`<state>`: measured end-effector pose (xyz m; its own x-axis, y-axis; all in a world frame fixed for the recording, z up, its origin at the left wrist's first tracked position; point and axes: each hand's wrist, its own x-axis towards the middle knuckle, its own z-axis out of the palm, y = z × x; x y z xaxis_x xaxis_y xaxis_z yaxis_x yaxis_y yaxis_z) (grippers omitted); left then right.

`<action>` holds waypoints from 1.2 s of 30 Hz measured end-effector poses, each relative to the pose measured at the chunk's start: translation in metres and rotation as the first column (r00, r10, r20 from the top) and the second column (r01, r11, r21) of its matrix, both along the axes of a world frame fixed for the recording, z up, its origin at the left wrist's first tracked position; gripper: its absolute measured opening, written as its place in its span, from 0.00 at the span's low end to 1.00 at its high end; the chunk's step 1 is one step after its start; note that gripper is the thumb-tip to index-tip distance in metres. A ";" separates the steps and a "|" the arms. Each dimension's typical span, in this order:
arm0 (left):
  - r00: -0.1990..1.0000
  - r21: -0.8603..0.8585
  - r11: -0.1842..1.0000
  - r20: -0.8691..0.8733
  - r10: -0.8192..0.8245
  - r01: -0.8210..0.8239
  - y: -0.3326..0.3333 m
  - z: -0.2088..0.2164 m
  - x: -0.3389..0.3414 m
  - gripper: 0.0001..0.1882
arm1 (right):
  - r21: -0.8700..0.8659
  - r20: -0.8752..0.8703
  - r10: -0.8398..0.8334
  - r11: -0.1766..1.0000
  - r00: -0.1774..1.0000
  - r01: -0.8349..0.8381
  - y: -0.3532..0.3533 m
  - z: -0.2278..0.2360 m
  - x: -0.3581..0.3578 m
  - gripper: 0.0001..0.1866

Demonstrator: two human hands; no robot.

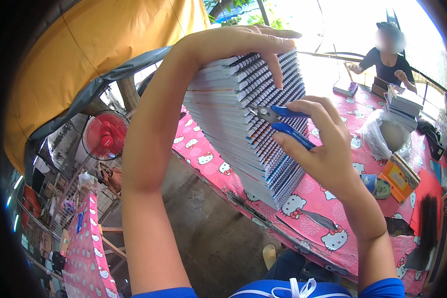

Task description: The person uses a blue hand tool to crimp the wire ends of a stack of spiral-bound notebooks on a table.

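A tall stack of spiral-bound notebooks (223, 114) stands at the edge of the pink table, its coil spines facing right. Across the top of the stack lies my left hand (248, 42), fingers stretched out and the index or thumb hanging down over the coils. My right hand (328, 139) grips blue-handled wire cutters (290, 121), whose handles are spread apart. The metal jaws of the cutters touch or nearly touch the coil ends at the near corner of the stack, about midway up.
The pink patterned table (333, 238) bears a plastic bag-lined tub (395, 134), a stack of books (402, 104), an orange box (398, 179) and black coils (427, 213). A co-worker (390, 62) is at the far right. A red fan (105, 135) stands left.
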<state>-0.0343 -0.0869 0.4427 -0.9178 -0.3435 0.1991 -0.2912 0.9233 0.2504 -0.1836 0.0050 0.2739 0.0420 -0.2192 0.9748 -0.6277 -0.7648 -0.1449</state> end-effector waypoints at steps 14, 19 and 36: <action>0.995 0.028 1.000 0.101 -0.004 0.002 0.005 0.006 0.001 0.29 | 0.298 0.107 0.119 0.943 0.987 -0.146 0.007 -0.005 0.002 0.23; 0.997 -0.065 0.997 0.073 -0.023 0.028 0.005 0.005 -0.002 0.28 | 0.413 0.129 0.130 0.894 0.983 -0.172 0.008 -0.001 0.004 0.22; 0.998 0.003 0.998 -0.009 -0.057 0.057 -0.006 -0.002 -0.003 0.26 | 0.558 0.367 0.276 0.699 0.888 -0.448 -0.006 -0.027 0.002 0.20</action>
